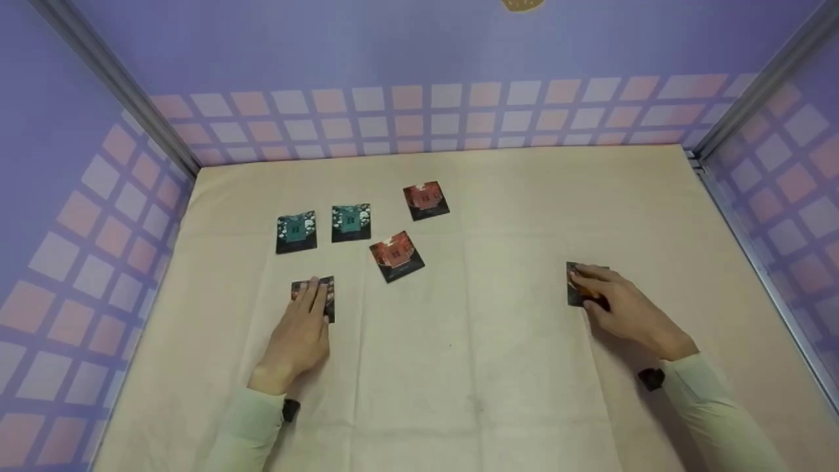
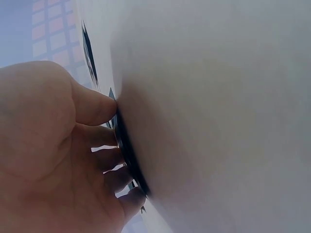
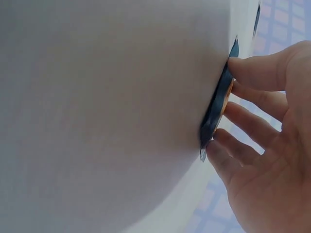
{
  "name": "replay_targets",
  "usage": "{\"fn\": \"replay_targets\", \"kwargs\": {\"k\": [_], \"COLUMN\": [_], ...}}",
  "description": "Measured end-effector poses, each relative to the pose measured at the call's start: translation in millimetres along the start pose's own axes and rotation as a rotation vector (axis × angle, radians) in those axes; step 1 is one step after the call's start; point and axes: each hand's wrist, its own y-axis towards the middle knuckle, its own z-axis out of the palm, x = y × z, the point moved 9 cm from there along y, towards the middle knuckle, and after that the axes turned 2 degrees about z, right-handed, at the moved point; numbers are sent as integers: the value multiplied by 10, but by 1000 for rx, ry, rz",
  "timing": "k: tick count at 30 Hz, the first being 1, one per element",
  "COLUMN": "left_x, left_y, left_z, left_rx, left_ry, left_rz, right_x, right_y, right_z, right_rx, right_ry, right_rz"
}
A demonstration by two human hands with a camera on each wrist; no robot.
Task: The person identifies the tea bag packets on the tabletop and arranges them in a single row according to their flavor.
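In the head view my left hand [image 1: 298, 341] rests with straight fingers on a small dark square sachet [image 1: 330, 311] at the left of the table. The left wrist view shows the thumb and fingertips touching that sachet [image 2: 127, 148], seen nearly edge-on. On the right, my right hand [image 1: 626, 308] holds another dark sachet [image 1: 574, 295] with an orange print, fingers at its far side and thumb at its near side. In the right wrist view this sachet [image 3: 216, 109] shows a crimped silvery end. Both hands partly cover the prints.
Beyond the left hand lie two teal-printed sachets, one left [image 1: 296, 231] and one right [image 1: 351, 223]. Two red-printed sachets lie nearer the middle, one farther back [image 1: 426, 200] and one closer [image 1: 397, 256]. A cream cloth [image 1: 419, 373] covers the table, with purple checked walls [image 1: 446, 52] around it.
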Motion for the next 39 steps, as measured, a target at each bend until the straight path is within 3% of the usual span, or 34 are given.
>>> {"fn": "replay_targets", "kwargs": {"k": [10, 15, 21, 32, 39], "left_x": [4, -16, -86, -508, -815], "left_y": [-24, -8, -16, 69, 109], "left_z": [15, -2, 47, 216, 341], "left_rx": [-9, -18, 23, 79, 92], "left_ry": [11, 14, 35, 72, 101], "left_rz": [4, 13, 16, 40, 90], "right_x": [-215, -233, -205, -214, -220], "right_y": [-36, -24, -38, -28, -14], "right_z": [-102, -106, -50, -73, -73], "right_rx": [17, -8, -19, -7, 23], "right_ry": [-5, -2, -22, -25, -24], "right_rz": [56, 54, 49, 70, 92]}}
